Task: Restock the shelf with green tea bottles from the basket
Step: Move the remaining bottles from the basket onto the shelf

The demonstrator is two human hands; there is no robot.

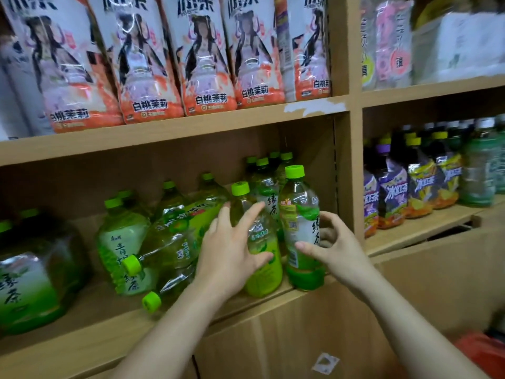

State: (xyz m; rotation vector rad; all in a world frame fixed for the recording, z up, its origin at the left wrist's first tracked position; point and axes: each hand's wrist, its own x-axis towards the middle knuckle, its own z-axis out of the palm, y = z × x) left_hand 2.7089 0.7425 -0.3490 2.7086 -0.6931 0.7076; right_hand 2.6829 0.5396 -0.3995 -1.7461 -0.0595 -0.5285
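Several green tea bottles with lime-green caps stand at the right end of the middle wooden shelf (273,300). My right hand (332,248) curls its thumb and fingers round the front right green tea bottle (299,214), which stands upright at the shelf's edge. My left hand (229,250) lies with spread, straight fingers against the neighbouring upright bottle (263,272). More upright bottles (266,187) stand behind them. To the left, a few bottles lie toppled (169,242), their caps pointing forward.
Large green tea jugs (30,285) fill the shelf's left part. White peach drink bottles (153,64) line the shelf above. Iced tea bottles (420,184) stand in the right bay beyond the upright divider (347,170). Cardboard boxes (300,337) sit below; something red (483,351) shows at bottom right.
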